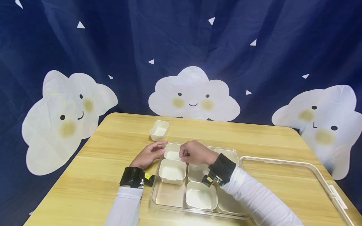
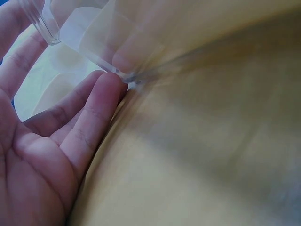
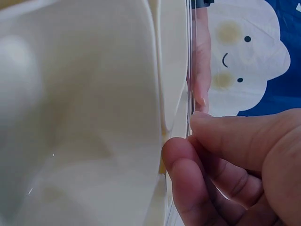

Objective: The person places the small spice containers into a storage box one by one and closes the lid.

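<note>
A clear shallow tray (image 1: 167,196) sits on the table holding several cream plastic cups, including a front cup (image 1: 201,196) and a left cup (image 1: 172,171). At its back left corner is another cream cup (image 1: 173,152). My right hand (image 1: 198,153) has curled fingers and appears to pinch this cup's right rim; the contact is partly hidden. Beside that corner, my left hand (image 1: 148,155) rests with relaxed fingers, its fingertips touching the tray's outer edge in the left wrist view. The right forearm covers some cups.
One cream cup with a dipped rim (image 1: 159,130) stands alone behind the tray on the wooden table (image 1: 93,182). A clear lid-like frame (image 1: 285,162) lies on the right. Behind the table hangs a dark blue curtain (image 1: 181,37) with cloud faces.
</note>
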### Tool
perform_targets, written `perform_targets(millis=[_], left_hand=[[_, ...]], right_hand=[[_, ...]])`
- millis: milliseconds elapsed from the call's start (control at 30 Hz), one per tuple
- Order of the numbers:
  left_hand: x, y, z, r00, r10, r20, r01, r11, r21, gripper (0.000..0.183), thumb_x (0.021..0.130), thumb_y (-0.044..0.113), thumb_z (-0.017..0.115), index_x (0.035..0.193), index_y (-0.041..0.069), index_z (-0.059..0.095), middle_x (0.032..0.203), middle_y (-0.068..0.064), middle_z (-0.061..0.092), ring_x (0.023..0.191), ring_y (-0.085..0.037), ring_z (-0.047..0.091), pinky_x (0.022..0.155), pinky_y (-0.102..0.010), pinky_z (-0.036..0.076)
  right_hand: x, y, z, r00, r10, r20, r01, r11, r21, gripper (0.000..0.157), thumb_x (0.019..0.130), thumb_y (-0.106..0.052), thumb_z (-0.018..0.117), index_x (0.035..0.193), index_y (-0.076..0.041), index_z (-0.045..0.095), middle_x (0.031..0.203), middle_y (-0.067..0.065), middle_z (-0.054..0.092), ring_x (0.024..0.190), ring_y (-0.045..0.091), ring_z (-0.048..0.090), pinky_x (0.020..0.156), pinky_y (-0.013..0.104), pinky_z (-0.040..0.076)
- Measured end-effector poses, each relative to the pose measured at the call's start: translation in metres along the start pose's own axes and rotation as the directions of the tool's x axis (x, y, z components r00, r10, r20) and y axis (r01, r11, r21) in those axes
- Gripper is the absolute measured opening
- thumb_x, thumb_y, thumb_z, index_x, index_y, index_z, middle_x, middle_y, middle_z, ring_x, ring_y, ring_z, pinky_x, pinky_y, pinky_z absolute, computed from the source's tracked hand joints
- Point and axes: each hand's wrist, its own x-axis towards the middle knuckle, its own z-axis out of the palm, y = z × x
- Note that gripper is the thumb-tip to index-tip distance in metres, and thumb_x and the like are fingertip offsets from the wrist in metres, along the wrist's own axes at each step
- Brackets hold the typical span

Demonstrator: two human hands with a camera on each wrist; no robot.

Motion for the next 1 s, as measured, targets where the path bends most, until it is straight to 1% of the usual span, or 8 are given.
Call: perform_targets(millis=[100,200,400,500,733,867,1000], left_hand=[[0.0,0.0,0.0,1.0,0.001,-0.006,-0.001,1.0,0.008,0.046,0.097,0.01,0.059,0.14,-0.001,0.046,0.133,-0.025,0.05,0.114,-0.03,0.054,0.089,-0.034,0.05],[0.0,0.0,0.0,1.0,-0.003,-0.018,0.003,1.0,0.001,0.046,0.097,0.011,0.06,0.14,0.0,0.047,0.132,-0.024,0.05,0.113,-0.029,0.054,0.088,-0.034,0.05],[0.001,-0.002,0.001,1.0,0.002,-0.008,-0.003,1.0,-0.022,0.047,0.096,0.01,0.06,0.14,-0.002,0.046,0.131,-0.025,0.051,0.112,-0.027,0.055,0.088,-0.034,0.051],[0.001,-0.003,0.001,1.0,0.002,-0.004,-0.002,1.0,-0.027,0.047,0.096,0.009,0.06,0.14,-0.002,0.046,0.131,-0.025,0.05,0.112,-0.027,0.054,0.089,-0.034,0.05],[0.001,-0.004,0.0,1.0,0.006,0.008,-0.006,1.0,-0.016,0.048,0.097,0.011,0.06,0.141,-0.002,0.045,0.133,-0.026,0.049,0.114,-0.03,0.053,0.089,-0.035,0.05],[0.0,-0.004,-0.001,1.0,0.002,0.007,-0.002,1.0,-0.006,0.048,0.097,0.012,0.06,0.141,-0.002,0.045,0.133,-0.026,0.049,0.114,-0.03,0.053,0.089,-0.034,0.049],[0.0,-0.002,-0.002,1.0,-0.003,0.012,0.003,1.0,0.001,0.048,0.097,0.012,0.059,0.141,-0.002,0.045,0.132,-0.026,0.049,0.115,-0.03,0.053,0.09,-0.034,0.049]], right_hand=[[0.0,0.0,-0.001,1.0,-0.008,-0.006,0.008,1.0,-0.006,0.006,0.084,-0.001,0.071,0.082,-0.005,0.068,0.072,-0.006,0.063,0.065,0.003,0.057,0.065,0.02,0.049],[0.0,0.002,-0.001,1.0,-0.011,-0.008,0.011,1.0,-0.009,0.005,0.084,-0.002,0.071,0.082,-0.005,0.068,0.071,-0.007,0.063,0.064,0.002,0.056,0.064,0.02,0.048],[0.002,0.004,0.001,1.0,-0.008,-0.014,0.008,1.0,-0.004,0.007,0.084,-0.001,0.071,0.082,-0.007,0.067,0.07,-0.008,0.062,0.063,0.002,0.056,0.062,0.021,0.049],[0.003,0.003,0.0,1.0,0.0,-0.02,0.0,1.0,-0.005,0.009,0.084,-0.001,0.071,0.081,-0.008,0.067,0.069,-0.008,0.061,0.062,0.002,0.055,0.061,0.021,0.048],[0.01,0.002,-0.005,0.999,-0.02,-0.05,0.019,1.0,-0.014,0.011,0.086,-0.001,0.069,0.079,-0.01,0.065,0.068,-0.008,0.058,0.061,0.003,0.052,0.061,0.022,0.047],[0.015,0.002,-0.007,0.998,-0.011,-0.065,0.01,1.0,-0.025,0.011,0.087,-0.003,0.068,0.08,-0.011,0.065,0.069,-0.008,0.06,0.062,0.003,0.054,0.062,0.022,0.047],[0.014,0.001,-0.011,0.997,0.01,-0.081,-0.012,1.0,-0.025,0.01,0.088,-0.006,0.069,0.08,-0.012,0.066,0.069,-0.009,0.061,0.062,0.003,0.054,0.062,0.022,0.048]])
